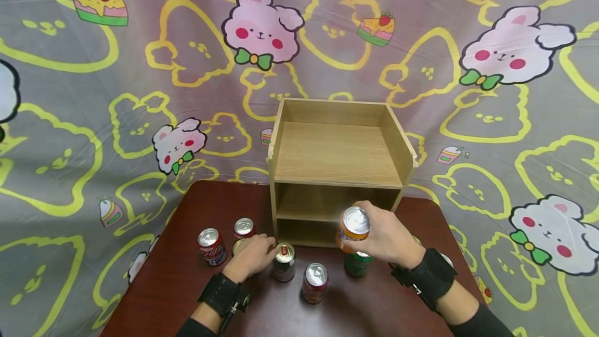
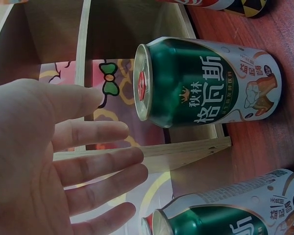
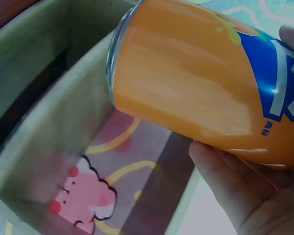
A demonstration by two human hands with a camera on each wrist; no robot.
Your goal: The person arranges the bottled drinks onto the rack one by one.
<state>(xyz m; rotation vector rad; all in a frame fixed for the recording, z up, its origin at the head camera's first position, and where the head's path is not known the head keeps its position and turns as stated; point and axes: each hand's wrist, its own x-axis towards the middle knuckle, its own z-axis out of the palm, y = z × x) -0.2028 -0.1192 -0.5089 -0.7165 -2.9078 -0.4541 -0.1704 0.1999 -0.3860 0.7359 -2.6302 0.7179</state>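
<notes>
My right hand (image 1: 386, 233) grips an orange soda can (image 1: 352, 234) in front of the shelf's compartments. In the right wrist view, the can (image 3: 186, 78) shows its orange side and a blue label, with fingers and thumb around it. My left hand (image 1: 252, 258) is beside a green and white kvass can (image 1: 283, 267), which stands upright on the table. The left wrist view has the thumb and fingers extended, apart from that can's top. A second kvass can (image 2: 220, 215) stands lower in that view; from the head, my left hand partly hides a gold-topped can (image 1: 237, 246).
A wooden shelf unit (image 1: 339, 152) stands at the table's back against a patterned curtain (image 1: 140, 66). Red cans (image 1: 212, 249) (image 1: 245, 229) stand at left. A dark red can (image 1: 314, 285) is front centre, a green can (image 1: 357, 265) below the right hand. More can tops show behind the right wrist.
</notes>
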